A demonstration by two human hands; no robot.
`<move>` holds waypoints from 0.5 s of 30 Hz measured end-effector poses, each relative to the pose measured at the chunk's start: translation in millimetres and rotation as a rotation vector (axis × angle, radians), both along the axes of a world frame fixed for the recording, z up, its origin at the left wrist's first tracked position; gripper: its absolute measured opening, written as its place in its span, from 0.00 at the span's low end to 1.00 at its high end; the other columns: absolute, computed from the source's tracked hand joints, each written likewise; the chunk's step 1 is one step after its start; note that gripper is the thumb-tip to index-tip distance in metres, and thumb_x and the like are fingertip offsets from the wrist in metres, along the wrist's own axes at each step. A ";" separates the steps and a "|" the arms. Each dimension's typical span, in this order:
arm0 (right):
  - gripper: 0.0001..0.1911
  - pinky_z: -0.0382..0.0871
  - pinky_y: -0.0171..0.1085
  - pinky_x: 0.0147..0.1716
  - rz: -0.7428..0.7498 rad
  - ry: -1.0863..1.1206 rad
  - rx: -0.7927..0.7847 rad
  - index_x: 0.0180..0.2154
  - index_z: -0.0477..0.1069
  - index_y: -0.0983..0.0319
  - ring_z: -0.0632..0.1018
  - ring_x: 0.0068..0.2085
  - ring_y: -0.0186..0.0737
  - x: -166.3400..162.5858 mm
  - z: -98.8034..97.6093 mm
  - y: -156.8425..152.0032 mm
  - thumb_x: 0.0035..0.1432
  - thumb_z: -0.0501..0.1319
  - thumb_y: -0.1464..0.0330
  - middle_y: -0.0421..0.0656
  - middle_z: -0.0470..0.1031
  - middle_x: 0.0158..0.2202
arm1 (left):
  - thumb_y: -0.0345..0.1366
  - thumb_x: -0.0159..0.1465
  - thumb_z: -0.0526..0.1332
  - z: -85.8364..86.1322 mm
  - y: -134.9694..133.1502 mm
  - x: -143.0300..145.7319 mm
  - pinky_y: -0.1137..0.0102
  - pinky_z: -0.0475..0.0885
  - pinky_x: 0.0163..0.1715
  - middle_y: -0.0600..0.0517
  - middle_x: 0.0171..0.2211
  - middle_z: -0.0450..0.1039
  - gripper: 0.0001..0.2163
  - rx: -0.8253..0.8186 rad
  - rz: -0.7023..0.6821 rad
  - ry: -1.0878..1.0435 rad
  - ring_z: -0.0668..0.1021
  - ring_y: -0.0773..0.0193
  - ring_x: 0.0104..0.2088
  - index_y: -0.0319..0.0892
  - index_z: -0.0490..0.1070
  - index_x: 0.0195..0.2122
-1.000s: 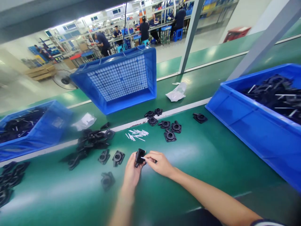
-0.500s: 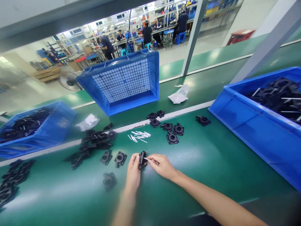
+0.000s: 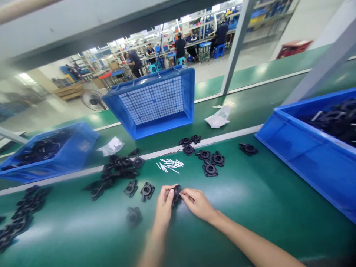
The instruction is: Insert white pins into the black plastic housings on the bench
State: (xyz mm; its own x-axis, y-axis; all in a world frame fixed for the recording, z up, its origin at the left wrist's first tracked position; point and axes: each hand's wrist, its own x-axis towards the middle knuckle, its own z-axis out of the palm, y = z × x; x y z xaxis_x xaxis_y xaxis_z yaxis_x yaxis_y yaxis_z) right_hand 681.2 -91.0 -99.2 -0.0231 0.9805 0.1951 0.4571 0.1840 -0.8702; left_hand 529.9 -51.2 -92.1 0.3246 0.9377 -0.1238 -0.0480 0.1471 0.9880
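Upright between my hands is a black plastic housing [image 3: 176, 195] with a square flange. My left hand [image 3: 165, 202] grips it from the left, thumb on its near face. My right hand [image 3: 197, 202] pinches a thin white pin [image 3: 180, 194] against the housing's right side; the fingertips hide most of the pin, so its depth in the part cannot be seen. Several loose white pins [image 3: 170, 165] lie on the green worktop beyond my hands. Left of my left hand sit more black housings [image 3: 147, 190], and another group of housings [image 3: 210, 169] lies beyond my right hand.
A blue crate [image 3: 308, 148] of black parts stands at the right, another crate [image 3: 52, 148] at the left. An overturned-looking blue crate [image 3: 152, 104] leans at the back. White plastic bags [image 3: 218, 118] lie near it. Piled housings [image 3: 118, 170] cover the left side. People sit beyond.
The white pin shows less of its length, and my right fingertips are closer to the housing. The whole view has shifted slightly, moving the scene rightward and down.
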 end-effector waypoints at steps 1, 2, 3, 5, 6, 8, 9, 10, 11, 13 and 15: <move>0.11 0.59 0.34 0.27 0.007 -0.006 -0.002 0.33 0.70 0.61 0.69 0.25 0.35 -0.3 0.1 -0.2 0.63 0.52 0.66 0.39 0.69 0.23 | 0.45 0.64 0.57 1.1 -0.2 0.0 0.69 0.66 0.47 0.46 0.47 0.72 0.12 0.019 -0.005 -0.012 0.73 0.59 0.48 0.41 0.66 0.39; 0.12 0.60 0.34 0.28 0.015 -0.012 0.004 0.32 0.69 0.61 0.70 0.26 0.35 -0.2 0.6 0.0 0.64 0.51 0.66 0.39 0.69 0.24 | 0.44 0.64 0.57 2.5 -0.4 0.1 0.68 0.65 0.49 0.45 0.47 0.71 0.11 0.043 -0.006 -0.024 0.72 0.58 0.49 0.41 0.66 0.39; 0.12 0.62 0.34 0.30 0.026 -0.015 0.021 0.32 0.68 0.61 0.70 0.28 0.36 0.3 1.4 0.6 0.64 0.50 0.65 0.40 0.69 0.25 | 0.43 0.64 0.57 4.3 -0.5 0.3 0.66 0.64 0.51 0.45 0.47 0.72 0.11 0.069 -0.004 -0.034 0.72 0.58 0.50 0.41 0.66 0.39; 0.12 0.65 0.35 0.36 0.041 -0.010 0.065 0.35 0.68 0.61 0.72 0.34 0.38 2.8 3.0 3.0 0.65 0.49 0.65 0.43 0.71 0.32 | 0.42 0.64 0.57 9.0 -0.8 1.2 0.64 0.65 0.51 0.45 0.46 0.71 0.10 0.121 0.028 -0.049 0.73 0.58 0.49 0.40 0.65 0.38; 0.11 0.66 0.36 0.38 0.038 -0.006 0.084 0.37 0.68 0.61 0.73 0.38 0.39 4.9 3.3 4.5 0.65 0.49 0.64 0.44 0.71 0.35 | 0.41 0.64 0.57 11.8 -1.0 1.8 0.64 0.65 0.50 0.44 0.46 0.71 0.09 0.147 0.059 -0.047 0.73 0.57 0.48 0.40 0.65 0.38; 0.12 0.68 0.36 0.41 -0.005 -0.012 0.119 0.44 0.67 0.59 0.73 0.41 0.40 10.6 0.9 7.1 0.65 0.50 0.63 0.45 0.71 0.41 | 0.40 0.64 0.56 17.7 -2.1 3.4 0.63 0.66 0.49 0.44 0.47 0.70 0.08 0.203 0.144 0.000 0.73 0.57 0.48 0.40 0.66 0.38; 0.13 0.69 0.36 0.41 -0.041 -0.024 0.137 0.46 0.66 0.59 0.74 0.41 0.40 14.0 -2.5 8.2 0.64 0.51 0.61 0.45 0.71 0.42 | 0.37 0.63 0.57 20.2 -2.9 4.4 0.63 0.66 0.49 0.45 0.48 0.70 0.07 0.230 0.186 0.046 0.73 0.57 0.48 0.41 0.66 0.38; 0.14 0.70 0.35 0.40 -0.077 -0.038 0.158 0.47 0.66 0.58 0.75 0.40 0.39 17.7 -7.7 9.2 0.63 0.52 0.60 0.45 0.72 0.41 | 0.35 0.61 0.58 22.0 -3.9 5.7 0.63 0.66 0.49 0.45 0.48 0.70 0.06 0.255 0.219 0.101 0.72 0.57 0.48 0.41 0.68 0.38; 0.16 0.72 0.35 0.39 -0.104 -0.054 0.167 0.48 0.66 0.58 0.75 0.39 0.39 21.3 -14.6 10.4 0.62 0.54 0.58 0.44 0.72 0.41 | 0.32 0.59 0.59 22.9 -4.9 7.3 0.63 0.66 0.49 0.46 0.47 0.71 0.06 0.279 0.239 0.158 0.72 0.57 0.48 0.41 0.69 0.37; 0.19 0.73 0.34 0.37 -0.114 -0.068 0.160 0.49 0.66 0.57 0.77 0.38 0.40 27.7 -32.3 14.4 0.59 0.55 0.56 0.44 0.73 0.41 | 0.28 0.53 0.62 21.3 -5.9 10.8 0.64 0.66 0.50 0.48 0.45 0.73 0.09 0.327 0.222 0.235 0.73 0.57 0.47 0.42 0.72 0.36; 0.21 0.75 0.36 0.34 -0.095 -0.059 0.138 0.48 0.68 0.58 0.78 0.36 0.42 31.2 -51.8 21.1 0.57 0.57 0.54 0.45 0.74 0.41 | 0.29 0.50 0.65 16.1 -4.8 13.6 0.65 0.67 0.49 0.50 0.43 0.75 0.11 0.371 0.173 0.248 0.75 0.57 0.44 0.42 0.74 0.37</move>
